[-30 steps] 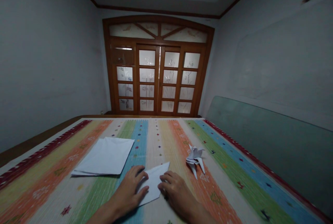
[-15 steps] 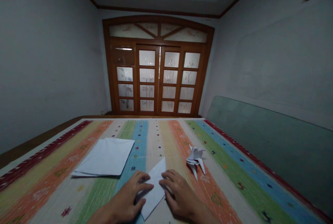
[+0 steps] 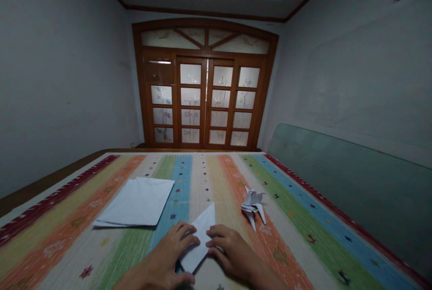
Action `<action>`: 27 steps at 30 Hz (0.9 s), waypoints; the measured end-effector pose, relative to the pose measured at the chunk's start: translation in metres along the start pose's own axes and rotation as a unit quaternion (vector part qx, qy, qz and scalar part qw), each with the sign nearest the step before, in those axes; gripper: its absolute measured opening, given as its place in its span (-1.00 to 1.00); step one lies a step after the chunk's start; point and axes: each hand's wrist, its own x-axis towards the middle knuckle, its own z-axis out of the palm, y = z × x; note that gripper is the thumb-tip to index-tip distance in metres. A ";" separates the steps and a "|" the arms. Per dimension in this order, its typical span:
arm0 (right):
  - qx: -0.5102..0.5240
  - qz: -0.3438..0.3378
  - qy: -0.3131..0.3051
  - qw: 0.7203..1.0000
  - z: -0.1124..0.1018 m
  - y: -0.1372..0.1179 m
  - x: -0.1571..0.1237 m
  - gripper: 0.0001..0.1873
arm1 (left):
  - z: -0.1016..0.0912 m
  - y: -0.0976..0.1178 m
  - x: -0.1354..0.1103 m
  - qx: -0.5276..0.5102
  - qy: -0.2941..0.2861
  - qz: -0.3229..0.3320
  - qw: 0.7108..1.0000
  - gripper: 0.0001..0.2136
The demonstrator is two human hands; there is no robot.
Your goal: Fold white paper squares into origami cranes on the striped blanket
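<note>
- Turned since 1 second ago: folded paper (image 3: 201, 236), tip now pointing away, flat on the striped woven mat (image 3: 303, 231) at the near edge.
- White, crisp, kite-shaped; lower corner hidden between the wrists.
- Left hand (image 3: 167, 258) and right hand (image 3: 232, 254) loosely spread, fingertips pressing the paper from both sides, nothing gripped; forearms cut off.
- Nearby: 1 flat stack of sheets (image 3: 138, 202) left, 1 spiky paper bird (image 3: 253, 204) right.

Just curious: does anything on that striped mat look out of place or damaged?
Nothing stands out. The left hand and right hand press a folded white paper on the striped mat; a tidy stack of sheets lies left, an origami figure right.
</note>
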 end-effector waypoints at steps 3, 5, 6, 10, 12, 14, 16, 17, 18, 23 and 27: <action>0.000 -0.009 0.029 1.000 0.000 -0.001 0.001 -0.79 | 0.003 -0.001 0.000 -0.006 0.016 0.011 1.000 -0.44; 0.006 -0.011 0.046 0.999 0.001 -0.002 0.003 -0.80 | 0.007 -0.005 0.002 -0.014 0.041 0.015 0.999 -0.56; 0.008 -0.010 0.053 0.998 0.002 -0.002 0.003 -0.80 | 0.009 -0.007 0.003 -0.019 0.057 0.014 0.998 -0.64; 0.010 0.002 0.071 0.997 0.007 0.001 0.007 -0.82 | 0.024 -0.022 0.009 -0.026 0.115 -0.013 0.993 -0.83; 0.008 0.018 0.076 0.997 0.008 0.001 0.007 -0.84 | 0.031 -0.031 0.011 -0.031 0.154 -0.041 0.987 -0.81; 0.008 0.041 0.081 0.996 0.008 0.000 0.006 -0.86 | 0.037 -0.039 0.012 -0.043 0.190 -0.061 0.979 -0.67; 0.016 0.057 0.085 0.995 0.007 -0.001 0.005 -0.84 | 0.039 -0.044 0.014 -0.059 0.197 -0.083 0.975 -0.57; 0.024 0.058 0.087 0.994 0.006 -0.001 0.005 -0.78 | 0.039 -0.045 0.014 -0.064 0.200 -0.086 0.974 -0.54; 0.033 0.057 0.087 0.994 0.005 -0.001 0.004 -0.71 | 0.039 -0.045 0.015 -0.065 0.203 -0.084 0.973 -0.53; 0.035 0.025 0.071 0.997 0.006 0.000 0.005 -0.72 | 0.034 -0.038 0.017 -0.043 0.202 -0.062 0.976 -0.74; 0.015 0.004 0.060 0.998 0.007 0.000 0.005 -0.73 | 0.031 -0.033 0.015 -0.024 0.195 -0.080 0.977 -0.80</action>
